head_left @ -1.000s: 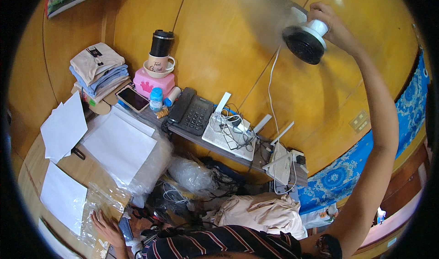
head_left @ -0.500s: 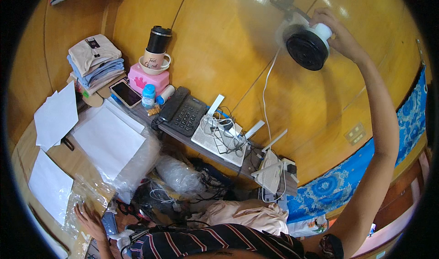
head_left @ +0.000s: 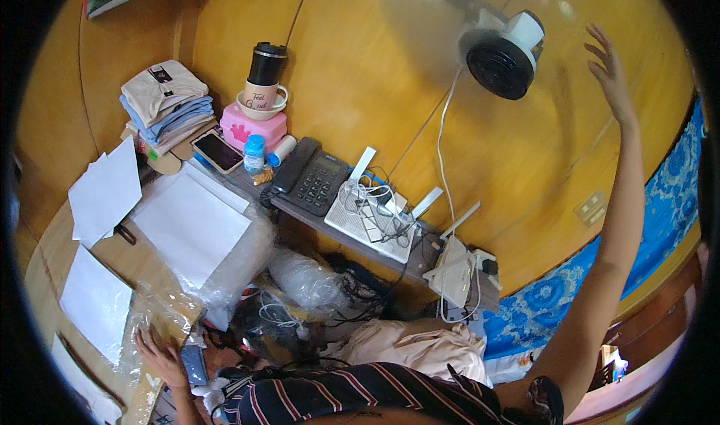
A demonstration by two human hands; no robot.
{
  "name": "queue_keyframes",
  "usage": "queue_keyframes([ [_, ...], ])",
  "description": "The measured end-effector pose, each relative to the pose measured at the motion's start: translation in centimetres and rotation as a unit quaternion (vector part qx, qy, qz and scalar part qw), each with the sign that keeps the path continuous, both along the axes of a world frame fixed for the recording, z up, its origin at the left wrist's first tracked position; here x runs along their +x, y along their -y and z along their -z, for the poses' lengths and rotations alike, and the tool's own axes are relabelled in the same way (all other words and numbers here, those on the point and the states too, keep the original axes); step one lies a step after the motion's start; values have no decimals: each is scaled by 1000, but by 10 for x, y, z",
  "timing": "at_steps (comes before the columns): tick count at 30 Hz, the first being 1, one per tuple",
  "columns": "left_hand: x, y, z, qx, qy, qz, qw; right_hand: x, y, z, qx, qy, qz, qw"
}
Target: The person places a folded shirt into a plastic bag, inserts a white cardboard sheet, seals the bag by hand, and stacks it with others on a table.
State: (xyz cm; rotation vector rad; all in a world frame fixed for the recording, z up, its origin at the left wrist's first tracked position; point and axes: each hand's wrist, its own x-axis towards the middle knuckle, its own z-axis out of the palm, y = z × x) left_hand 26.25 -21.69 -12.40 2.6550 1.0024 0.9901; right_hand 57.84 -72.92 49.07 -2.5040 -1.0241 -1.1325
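Note:
A wall fan (head_left: pixel 501 66) with a round black hub and white motor housing is mounted on the yellow wall at the upper right; its spinning blades are a faint blur. My right hand (head_left: pixel 611 72) is raised just right of the fan, apart from it, fingers spread and holding nothing. At the lower left, my left hand (head_left: pixel 161 357) lies with fingers spread on clear plastic wrap (head_left: pixel 154 316) at the edge of the wooden table (head_left: pixel 49 264). Beside it on the table is a white paper sheet (head_left: pixel 95 305).
A narrow shelf carries a black telephone (head_left: pixel 311 179), white routers (head_left: pixel 367 226), a pink box (head_left: pixel 251 131) with a mug (head_left: pixel 260 99) and black tumbler (head_left: pixel 268 63), a smartphone (head_left: pixel 217 151) and folded clothes (head_left: pixel 166 102). A white cord (head_left: pixel 442 136) hangs from the fan. Plastic-wrapped bundles (head_left: pixel 304 282) lie below.
My right hand has let go of the fan's white housing and moved off to the right, its fingers opening. My left hand stays on the table edge. The view has shifted slightly.

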Motion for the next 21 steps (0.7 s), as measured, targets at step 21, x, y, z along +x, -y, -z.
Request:
queue_keyframes([
  [21, -86, -46, -53, -85, -54, 291, 951, -261, -376, 465, 65, -302, -177, 934],
])
